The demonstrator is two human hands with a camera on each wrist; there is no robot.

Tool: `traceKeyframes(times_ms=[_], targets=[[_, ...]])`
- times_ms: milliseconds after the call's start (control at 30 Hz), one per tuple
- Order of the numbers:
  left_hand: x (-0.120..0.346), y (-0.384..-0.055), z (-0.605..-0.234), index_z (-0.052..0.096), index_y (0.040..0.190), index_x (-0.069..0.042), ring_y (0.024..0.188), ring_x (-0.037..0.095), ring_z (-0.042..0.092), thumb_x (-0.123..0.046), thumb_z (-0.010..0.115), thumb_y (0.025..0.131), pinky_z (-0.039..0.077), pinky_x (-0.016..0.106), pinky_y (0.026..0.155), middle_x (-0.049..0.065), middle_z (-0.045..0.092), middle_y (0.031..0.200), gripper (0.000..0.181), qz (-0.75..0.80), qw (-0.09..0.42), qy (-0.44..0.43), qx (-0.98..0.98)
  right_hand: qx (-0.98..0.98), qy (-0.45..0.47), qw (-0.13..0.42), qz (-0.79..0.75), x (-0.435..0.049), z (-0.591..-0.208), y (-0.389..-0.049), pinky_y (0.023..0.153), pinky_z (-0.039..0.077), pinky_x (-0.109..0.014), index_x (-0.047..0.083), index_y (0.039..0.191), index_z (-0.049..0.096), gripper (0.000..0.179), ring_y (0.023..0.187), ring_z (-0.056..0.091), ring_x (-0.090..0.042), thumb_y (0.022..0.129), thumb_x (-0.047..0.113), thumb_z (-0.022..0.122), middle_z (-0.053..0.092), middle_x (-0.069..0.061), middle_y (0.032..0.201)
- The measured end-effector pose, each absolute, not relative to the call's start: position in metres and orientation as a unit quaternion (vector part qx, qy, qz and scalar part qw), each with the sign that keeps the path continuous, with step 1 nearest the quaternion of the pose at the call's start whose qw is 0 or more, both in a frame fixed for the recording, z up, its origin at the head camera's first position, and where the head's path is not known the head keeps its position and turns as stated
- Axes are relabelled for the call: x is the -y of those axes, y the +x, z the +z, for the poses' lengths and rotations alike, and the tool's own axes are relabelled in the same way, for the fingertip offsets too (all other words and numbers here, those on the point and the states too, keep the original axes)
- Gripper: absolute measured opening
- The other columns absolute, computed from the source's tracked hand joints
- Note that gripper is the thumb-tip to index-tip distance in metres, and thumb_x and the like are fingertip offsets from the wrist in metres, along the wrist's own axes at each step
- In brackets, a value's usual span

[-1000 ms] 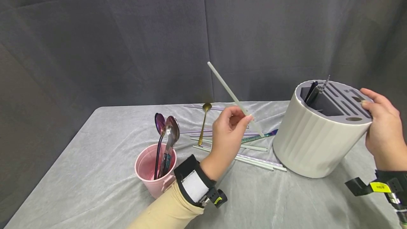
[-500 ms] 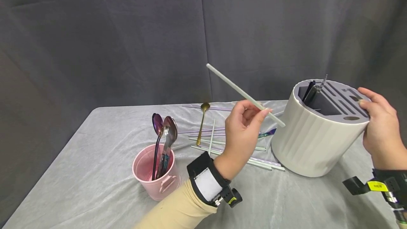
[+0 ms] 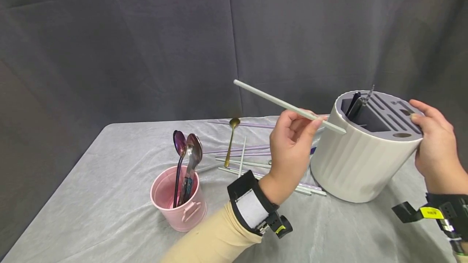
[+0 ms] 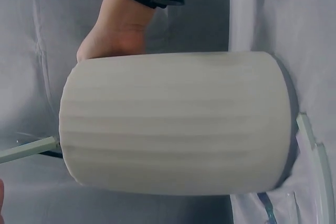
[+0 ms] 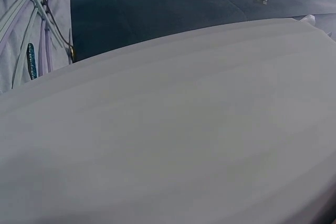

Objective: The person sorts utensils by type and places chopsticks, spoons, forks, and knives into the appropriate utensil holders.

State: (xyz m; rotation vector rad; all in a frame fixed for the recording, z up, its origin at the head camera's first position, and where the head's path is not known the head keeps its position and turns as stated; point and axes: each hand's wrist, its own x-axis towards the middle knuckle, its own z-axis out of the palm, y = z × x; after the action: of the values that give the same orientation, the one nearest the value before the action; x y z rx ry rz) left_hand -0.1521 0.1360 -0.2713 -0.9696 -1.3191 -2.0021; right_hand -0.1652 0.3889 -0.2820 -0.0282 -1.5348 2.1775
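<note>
In the head view my left hand (image 3: 294, 145) pinches a pale green chopstick (image 3: 270, 98) between thumb and fingertips. The chopstick slants down to the right, and its lower end overlaps the upper side of a white ribbed knife-and-utensil holder (image 3: 352, 161). The left wrist view shows that end (image 4: 47, 144) right at the holder's top edge. My right hand (image 3: 435, 135) grips the holder by its rim, thumb on the grey slotted top (image 3: 387, 113). The holder leans toward the right. A few dark and metal utensils (image 3: 355, 106) stand in its large opening.
A pink bucket (image 3: 169, 210) with several spoons (image 3: 193, 149) stands left of my left forearm. Behind the left hand, a gold spoon (image 3: 231, 141), lavender chopsticks (image 3: 241, 149) and pale green ones (image 3: 242, 157) lie scattered on the grey cloth (image 3: 117, 186). A grey curtain (image 3: 164, 52) hangs behind.
My left hand has moved right and up with the chopstick, which now lies flatter, its lower end at the holder. The right hand keeps its grip on the rim.
</note>
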Motion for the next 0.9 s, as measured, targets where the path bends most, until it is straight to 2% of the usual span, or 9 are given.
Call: traceKeyframes(times_ms=[133,400,767,900], targets=[[-0.142,-0.152,-0.267,0.047,0.099,0.015,0.092,0.052,0.062,0.018,0.057,0.088,0.054,0.039,0.084,0.037,0.056,0.095,0.015,-0.746,0.28,-0.364,0.483,0.555,0.002,0.239,0.797,-0.39,-0.283,-0.166,0.069,0.051,-0.013,0.017,0.114,0.063,0.033,0.081,0.066,-0.002,0.101,0.003,0.037,0.054,0.0,0.105],[-0.153,-0.153,-0.264,0.048,0.1,0.015,0.092,0.051,0.063,0.017,0.057,0.089,0.054,0.037,0.086,0.037,0.056,0.095,0.015,-0.746,0.285,-0.365,0.478,0.563,0.002,0.242,0.791,-0.387,-0.281,-0.167,0.07,0.051,-0.012,0.017,0.115,0.06,0.031,0.083,0.065,-0.002,0.1,0.003,0.036,0.053,0.0,0.105],[-0.161,-0.157,-0.261,0.05,0.098,0.013,0.092,0.044,0.066,0.014,0.059,0.088,0.054,0.034,0.084,0.034,0.06,0.094,0.014,-0.733,0.302,-0.367,0.487,0.571,0.004,0.238,0.786,-0.389,-0.283,-0.165,0.071,0.05,-0.012,0.017,0.117,0.058,0.03,0.084,0.065,-0.001,0.101,0.005,0.036,0.052,0.001,0.107],[-0.167,-0.16,-0.264,0.053,0.098,0.011,0.091,0.036,0.069,0.012,0.063,0.088,0.055,0.027,0.079,0.028,0.061,0.095,0.014,-0.706,0.317,-0.358,0.523,0.58,0.0,0.242,0.778,-0.389,-0.283,-0.165,0.071,0.05,-0.011,0.017,0.118,0.057,0.03,0.085,0.064,0.0,0.101,0.005,0.036,0.052,0.001,0.107]])
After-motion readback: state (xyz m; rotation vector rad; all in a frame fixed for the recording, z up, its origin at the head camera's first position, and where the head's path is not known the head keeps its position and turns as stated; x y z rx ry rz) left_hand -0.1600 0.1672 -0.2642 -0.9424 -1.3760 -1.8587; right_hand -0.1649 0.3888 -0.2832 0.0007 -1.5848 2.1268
